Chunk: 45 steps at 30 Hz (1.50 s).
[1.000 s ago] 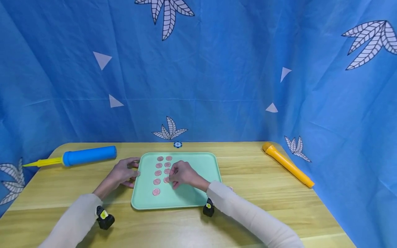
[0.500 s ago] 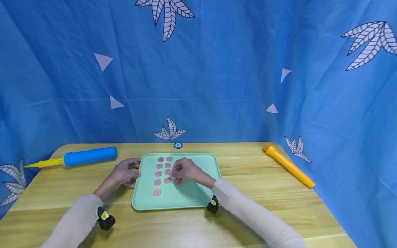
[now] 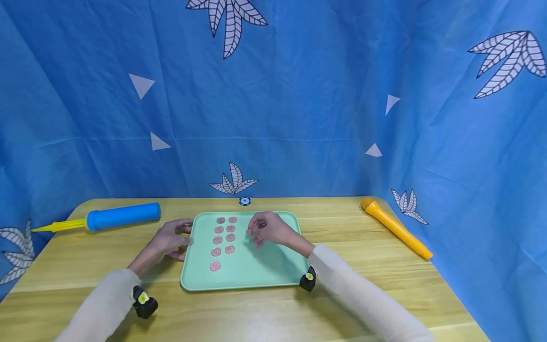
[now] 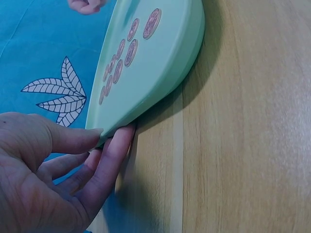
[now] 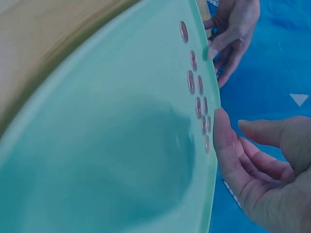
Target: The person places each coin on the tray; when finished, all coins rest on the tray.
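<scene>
A mint-green tray (image 3: 273, 280) lies on the wooden table with several pink round discs (image 3: 217, 240) in two columns on its left half. My left hand (image 3: 181, 237) lies at the tray's left edge. In the left wrist view its thumb and straight fingers (image 4: 114, 153) touch the rim of the tray (image 4: 165, 63). My right hand (image 3: 256, 233) hovers over the tray's middle, right of the discs, fingers relaxed and empty. The right wrist view shows those fingers (image 5: 228, 145) above the tray (image 5: 121, 160), clear of the discs (image 5: 191, 81).
A blue pump with a yellow nozzle (image 3: 121, 215) lies at the table's back left. An orange tube-shaped toy (image 3: 395, 227) lies at the right. A blue chip (image 3: 244, 201) sits behind the tray. Blue cloth hangs around the table.
My right hand has lifted off the lowest disc of the right column and drawn back to the right and farther away. The left hand has stayed at the rim.
</scene>
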Each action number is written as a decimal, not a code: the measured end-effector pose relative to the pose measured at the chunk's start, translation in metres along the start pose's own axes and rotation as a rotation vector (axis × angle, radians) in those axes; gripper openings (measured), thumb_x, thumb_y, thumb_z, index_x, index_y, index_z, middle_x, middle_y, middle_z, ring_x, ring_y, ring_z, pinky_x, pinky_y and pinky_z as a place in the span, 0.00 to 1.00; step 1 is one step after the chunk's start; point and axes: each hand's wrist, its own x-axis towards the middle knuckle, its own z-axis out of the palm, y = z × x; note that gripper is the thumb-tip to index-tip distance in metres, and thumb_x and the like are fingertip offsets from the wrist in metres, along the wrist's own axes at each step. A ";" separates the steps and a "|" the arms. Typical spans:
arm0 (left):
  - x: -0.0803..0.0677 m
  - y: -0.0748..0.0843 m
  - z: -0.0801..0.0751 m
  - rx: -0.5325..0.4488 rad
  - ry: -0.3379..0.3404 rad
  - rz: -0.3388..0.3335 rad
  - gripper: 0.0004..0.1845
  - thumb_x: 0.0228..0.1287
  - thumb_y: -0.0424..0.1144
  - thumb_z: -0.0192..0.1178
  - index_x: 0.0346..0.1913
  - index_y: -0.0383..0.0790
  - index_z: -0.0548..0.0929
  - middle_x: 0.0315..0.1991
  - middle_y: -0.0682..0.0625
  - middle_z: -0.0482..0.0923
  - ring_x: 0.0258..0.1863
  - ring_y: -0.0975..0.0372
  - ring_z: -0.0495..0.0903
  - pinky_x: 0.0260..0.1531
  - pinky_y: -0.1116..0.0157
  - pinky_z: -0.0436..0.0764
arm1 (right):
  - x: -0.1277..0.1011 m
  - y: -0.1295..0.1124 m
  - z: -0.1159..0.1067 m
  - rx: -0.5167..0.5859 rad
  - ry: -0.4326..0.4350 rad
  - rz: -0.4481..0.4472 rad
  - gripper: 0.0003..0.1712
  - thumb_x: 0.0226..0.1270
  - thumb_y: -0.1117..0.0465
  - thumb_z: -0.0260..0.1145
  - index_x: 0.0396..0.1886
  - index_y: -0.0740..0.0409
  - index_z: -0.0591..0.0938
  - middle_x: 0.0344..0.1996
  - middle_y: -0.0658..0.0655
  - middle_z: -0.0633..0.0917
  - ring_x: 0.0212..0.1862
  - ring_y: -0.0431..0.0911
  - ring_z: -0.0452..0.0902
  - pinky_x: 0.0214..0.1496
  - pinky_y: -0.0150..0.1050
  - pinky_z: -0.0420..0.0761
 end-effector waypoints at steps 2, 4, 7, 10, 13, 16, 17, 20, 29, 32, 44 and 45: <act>0.000 0.000 0.000 -0.003 0.000 0.000 0.37 0.70 0.25 0.61 0.79 0.28 0.62 0.67 0.26 0.69 0.33 0.56 0.83 0.25 0.58 0.91 | -0.002 0.002 -0.005 -0.003 0.008 -0.010 0.08 0.77 0.68 0.64 0.45 0.72 0.82 0.38 0.76 0.84 0.37 0.66 0.86 0.39 0.54 0.93; 0.000 0.000 0.000 -0.003 -0.001 -0.002 0.37 0.70 0.25 0.61 0.79 0.28 0.62 0.67 0.26 0.69 0.33 0.56 0.83 0.25 0.58 0.91 | -0.005 0.002 -0.009 -0.018 0.018 -0.015 0.07 0.77 0.68 0.64 0.45 0.71 0.82 0.39 0.76 0.84 0.38 0.67 0.86 0.39 0.54 0.93; 0.001 0.000 0.000 -0.002 0.000 -0.010 0.37 0.70 0.25 0.61 0.79 0.28 0.61 0.67 0.26 0.69 0.34 0.55 0.83 0.26 0.58 0.91 | -0.009 0.003 -0.015 -0.040 0.038 -0.014 0.07 0.77 0.67 0.65 0.45 0.69 0.83 0.40 0.75 0.84 0.39 0.69 0.85 0.39 0.54 0.92; 0.002 -0.001 0.000 0.001 -0.003 -0.016 0.37 0.71 0.25 0.61 0.79 0.28 0.61 0.68 0.26 0.68 0.35 0.55 0.84 0.26 0.58 0.91 | -0.013 0.004 -0.021 -0.045 0.053 -0.006 0.07 0.77 0.67 0.65 0.46 0.69 0.82 0.41 0.75 0.84 0.40 0.71 0.85 0.40 0.56 0.92; 0.003 0.000 0.000 -0.002 -0.011 -0.021 0.37 0.71 0.25 0.61 0.80 0.29 0.60 0.68 0.26 0.68 0.35 0.55 0.84 0.26 0.57 0.91 | -0.018 0.006 -0.028 -0.019 0.057 0.009 0.08 0.77 0.67 0.65 0.48 0.70 0.81 0.41 0.76 0.83 0.41 0.71 0.85 0.41 0.58 0.92; 0.003 0.001 0.001 -0.002 -0.020 -0.018 0.37 0.71 0.26 0.61 0.80 0.29 0.60 0.68 0.26 0.68 0.35 0.55 0.84 0.27 0.57 0.92 | -0.024 0.010 -0.037 0.008 0.063 0.027 0.10 0.77 0.67 0.65 0.50 0.71 0.80 0.41 0.76 0.83 0.42 0.71 0.85 0.43 0.58 0.91; 0.003 0.001 0.001 -0.004 -0.023 -0.016 0.37 0.71 0.26 0.61 0.80 0.29 0.60 0.68 0.27 0.68 0.35 0.55 0.84 0.27 0.57 0.92 | -0.026 0.012 -0.040 0.014 0.066 0.034 0.10 0.77 0.67 0.64 0.50 0.71 0.80 0.42 0.76 0.83 0.43 0.70 0.85 0.43 0.58 0.91; 0.003 0.002 0.001 -0.006 -0.029 -0.008 0.37 0.71 0.26 0.61 0.80 0.28 0.60 0.68 0.26 0.68 0.35 0.55 0.84 0.27 0.57 0.92 | -0.032 0.018 -0.051 0.021 0.074 0.043 0.12 0.77 0.67 0.64 0.53 0.72 0.79 0.42 0.77 0.83 0.43 0.71 0.84 0.44 0.58 0.91; 0.005 0.002 0.002 -0.015 -0.035 -0.013 0.37 0.71 0.26 0.61 0.80 0.29 0.61 0.68 0.27 0.68 0.36 0.55 0.84 0.27 0.57 0.92 | -0.052 0.036 -0.083 -0.001 0.077 0.022 0.17 0.78 0.67 0.62 0.57 0.78 0.76 0.43 0.77 0.83 0.39 0.67 0.86 0.44 0.59 0.91; 0.005 -0.003 -0.002 -0.025 -0.039 -0.027 0.37 0.72 0.27 0.62 0.80 0.29 0.61 0.69 0.27 0.68 0.36 0.56 0.84 0.29 0.57 0.92 | -0.059 0.040 -0.091 -0.026 0.056 0.026 0.17 0.78 0.67 0.62 0.56 0.78 0.76 0.42 0.75 0.83 0.38 0.62 0.86 0.42 0.56 0.91; 0.000 -0.007 -0.014 -0.114 -0.034 -0.055 0.39 0.73 0.34 0.65 0.81 0.32 0.60 0.70 0.26 0.69 0.39 0.57 0.88 0.34 0.55 0.93 | -0.093 0.061 -0.131 -0.203 -0.065 0.020 0.11 0.75 0.70 0.63 0.50 0.76 0.80 0.40 0.74 0.84 0.36 0.55 0.82 0.41 0.45 0.91; -0.001 -0.006 -0.014 -0.113 -0.037 -0.053 0.40 0.72 0.33 0.65 0.81 0.32 0.59 0.71 0.26 0.68 0.40 0.57 0.88 0.34 0.55 0.93 | -0.095 0.064 -0.133 -0.202 -0.072 0.023 0.11 0.75 0.70 0.64 0.50 0.76 0.80 0.40 0.73 0.84 0.36 0.55 0.83 0.40 0.46 0.91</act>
